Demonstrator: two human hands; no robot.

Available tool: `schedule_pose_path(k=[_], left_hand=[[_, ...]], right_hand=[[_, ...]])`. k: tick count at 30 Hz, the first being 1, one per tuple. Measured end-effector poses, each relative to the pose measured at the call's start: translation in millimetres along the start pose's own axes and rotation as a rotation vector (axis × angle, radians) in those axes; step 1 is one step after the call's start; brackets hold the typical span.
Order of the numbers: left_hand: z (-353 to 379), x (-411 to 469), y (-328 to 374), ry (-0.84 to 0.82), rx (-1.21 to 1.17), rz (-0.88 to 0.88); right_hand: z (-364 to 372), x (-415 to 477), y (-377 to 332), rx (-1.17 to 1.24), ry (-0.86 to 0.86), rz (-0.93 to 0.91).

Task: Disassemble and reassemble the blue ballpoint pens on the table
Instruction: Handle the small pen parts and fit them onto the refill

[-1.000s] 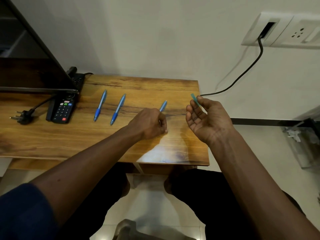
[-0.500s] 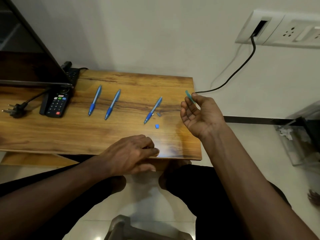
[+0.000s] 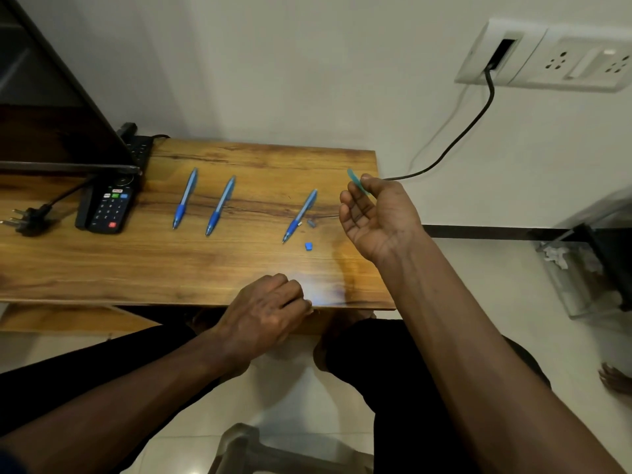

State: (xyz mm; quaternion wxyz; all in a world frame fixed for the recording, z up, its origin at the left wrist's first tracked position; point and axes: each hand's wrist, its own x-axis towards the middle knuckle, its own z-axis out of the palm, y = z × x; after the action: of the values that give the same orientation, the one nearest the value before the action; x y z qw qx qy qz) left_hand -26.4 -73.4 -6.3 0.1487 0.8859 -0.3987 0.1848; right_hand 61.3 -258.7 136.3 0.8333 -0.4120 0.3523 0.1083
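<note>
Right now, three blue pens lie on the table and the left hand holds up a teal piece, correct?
No: the right hand holds up the teal piece, as the head view shows; the left hand is low at the near edge of the table. Three blue pens do lie on it.

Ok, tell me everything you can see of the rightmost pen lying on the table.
The rightmost pen has a pale translucent blue barrel and a darker blue grip, plastic by its look. It lies flat on the wooden table, tip toward the person. Nobody touches it. A small grey piece lies close beside it, a small blue piece near its tip.
</note>
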Motion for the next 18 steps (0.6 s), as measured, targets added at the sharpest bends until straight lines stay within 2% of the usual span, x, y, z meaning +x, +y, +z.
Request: schedule_pose_path(k=[6,9,12,15,18], left_hand=[[-2.2,-0.7,-1.5,-0.024,0.063,0.123],[-7.4,4.1,-5.5,-0.037,0.004,0.088],[-23.9,18.6,-10.3,0.015,-0.185,-0.147],[-53.7,48.3,-17.1,0.223,-0.394,-0.475],[-79.4,80.0,-27.5,0.345,-0.613,-0.634]], right_hand=[[3.4,0.5,1.3,0.002,-0.001,-0.002],[3.1,0.7,-0.1,0.004,-0.006,0.000],[3.1,0.8,-0.3,-0.007,-0.037,0.013],[4.8,0.3,0.4,0.002,-0.070,0.008],[7.2,-0.6,1.4,-0.015,-0.109,-0.020]])
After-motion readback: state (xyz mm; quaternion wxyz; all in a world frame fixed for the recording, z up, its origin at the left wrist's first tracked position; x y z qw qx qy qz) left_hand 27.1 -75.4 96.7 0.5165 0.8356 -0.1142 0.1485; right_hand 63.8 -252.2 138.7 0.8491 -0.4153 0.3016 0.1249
